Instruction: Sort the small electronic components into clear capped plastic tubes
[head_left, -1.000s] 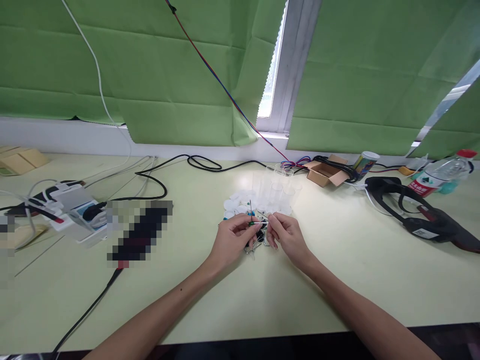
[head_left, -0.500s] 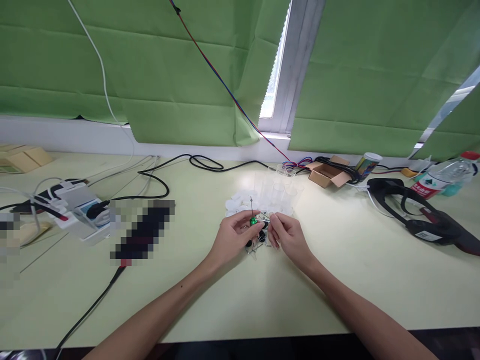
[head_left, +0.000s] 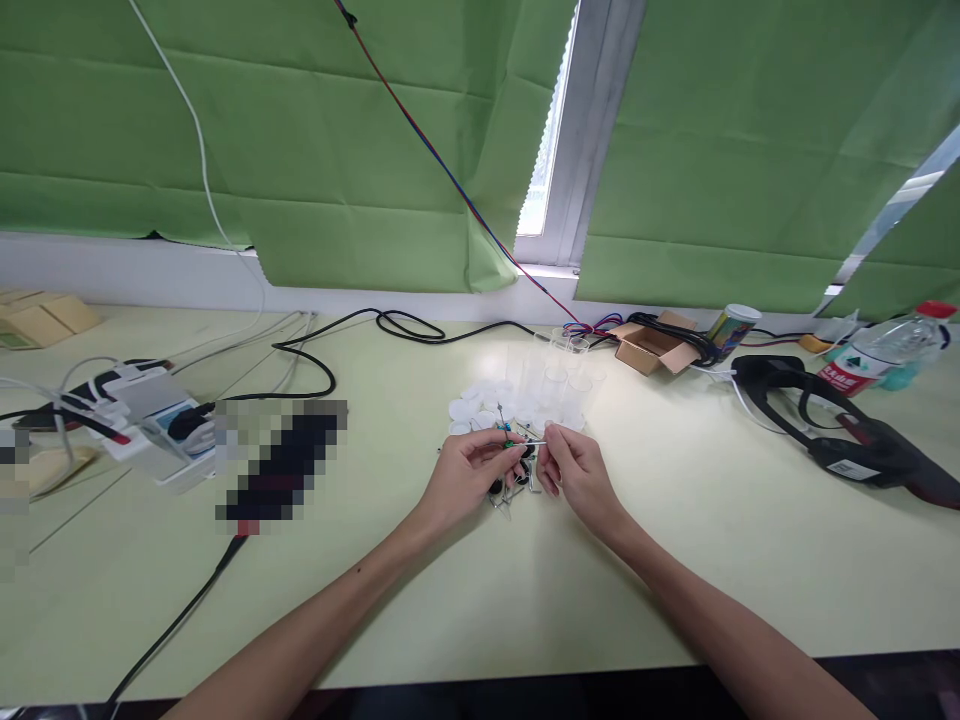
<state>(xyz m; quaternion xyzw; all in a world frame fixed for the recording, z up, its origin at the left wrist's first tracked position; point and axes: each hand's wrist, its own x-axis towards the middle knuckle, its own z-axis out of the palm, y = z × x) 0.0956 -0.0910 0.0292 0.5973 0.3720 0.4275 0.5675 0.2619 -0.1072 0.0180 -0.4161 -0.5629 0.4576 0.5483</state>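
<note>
My left hand [head_left: 472, 468] is closed, pinching a small green metallic part [head_left: 510, 443] between thumb and fingers. A thin metal rod [head_left: 501, 412] stands up from that part, tilted slightly to the left. In my right hand [head_left: 574, 462], thumb and fingertips pinch a slim metal rod [head_left: 532, 442] that points left, its end at the green part. Whether the two touch is too small to tell. Under and between the hands lie small black round pieces [head_left: 523, 472] and thin metal pieces [head_left: 534, 482], partly hidden by the fingers.
Behind the hands sit several white discs [head_left: 469, 405] and clear plastic cups [head_left: 555, 385]. A cardboard box [head_left: 651, 350], a canister [head_left: 731, 330], a black headset [head_left: 832, 420] and a bottle [head_left: 862, 360] stand to the right. Cables and a white box [head_left: 154, 425] are at left.
The green part has turned and sunk a little between my left fingers, so less of it shows. The rod in my right hand lies at nearly the same place. The view has shifted slightly.
</note>
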